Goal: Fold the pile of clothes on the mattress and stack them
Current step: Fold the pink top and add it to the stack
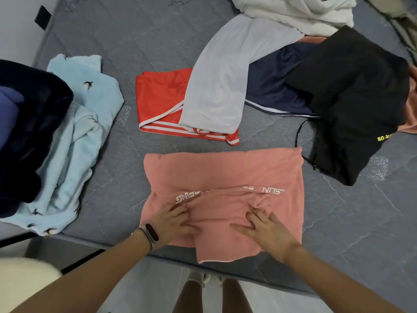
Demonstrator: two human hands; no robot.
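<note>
A pink T-shirt (pixel 225 172) with white lettering lies spread near the front edge of the grey mattress (pixel 140 41), its lower part folded up over the middle. My left hand (pixel 173 222), with a band on its wrist, presses on the folded part at the left with fingers spread. My right hand (pixel 266 231) presses flat on it at the right. Beyond lie red shorts (pixel 158 100) with white trim, a pale grey garment (pixel 221 82), a navy garment (pixel 273 86), a black garment (pixel 352 96) and a white one (pixel 300 12).
A light blue cloth (pixel 76 141) with small dark motifs lies at the left, under a dark navy bundle (pixel 29 123). A thin black cord (pixel 297 134) trails from the black garment. The mattress front edge runs just below my hands; my legs stand on the floor beneath.
</note>
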